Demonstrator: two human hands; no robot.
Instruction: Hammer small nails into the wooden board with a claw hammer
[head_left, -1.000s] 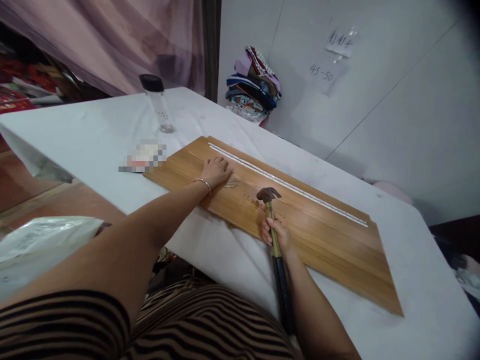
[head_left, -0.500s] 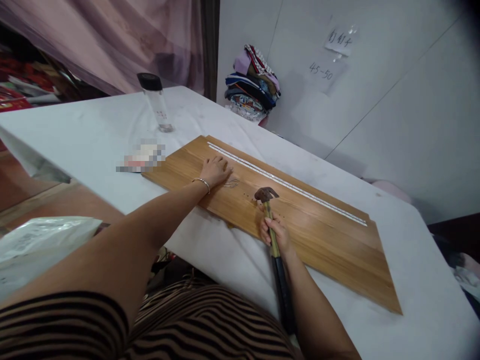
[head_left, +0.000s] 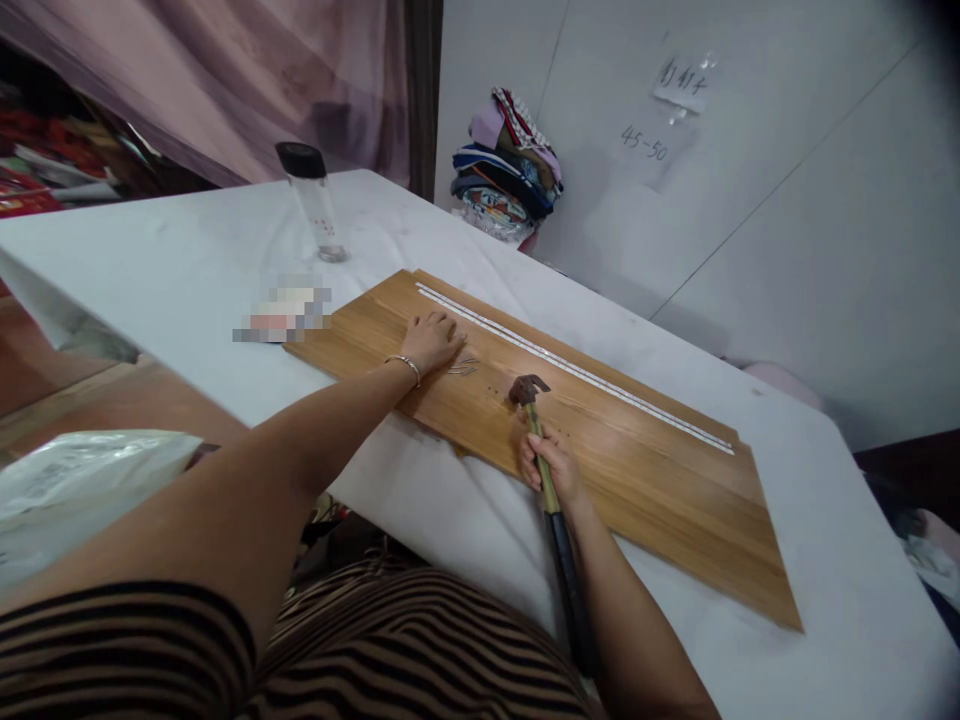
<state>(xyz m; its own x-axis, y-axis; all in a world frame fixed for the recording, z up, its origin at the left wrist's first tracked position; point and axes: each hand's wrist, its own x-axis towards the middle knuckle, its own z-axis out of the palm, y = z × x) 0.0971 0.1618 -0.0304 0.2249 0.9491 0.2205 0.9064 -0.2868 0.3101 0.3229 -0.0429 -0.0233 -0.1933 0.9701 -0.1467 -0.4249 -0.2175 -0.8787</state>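
While the right hand wraps its fingers around the handle of a hammer, the head of the tool sits over the middle of a wooden board lying aslant on a white-covered table. The board's near long edge stands back from the table's near edge, where the person's body is close; white tabletop shows beyond its far edge and, more broadly, past its right end. The left hand rests palm down near the board's left end, fingers loosely spread; whether anything lies beneath it I cannot tell. One hammer is in view, with two white strips running side by side along the far part of the board, several nails just beside the left hand, too overlapped to count, and a few dark specks near the hammer head. Off the board's left end are one blurred-out item, just beside the corner, and one bottle with a black cap, farther back. One clothes pile stands beyond the far edge, by the wall.
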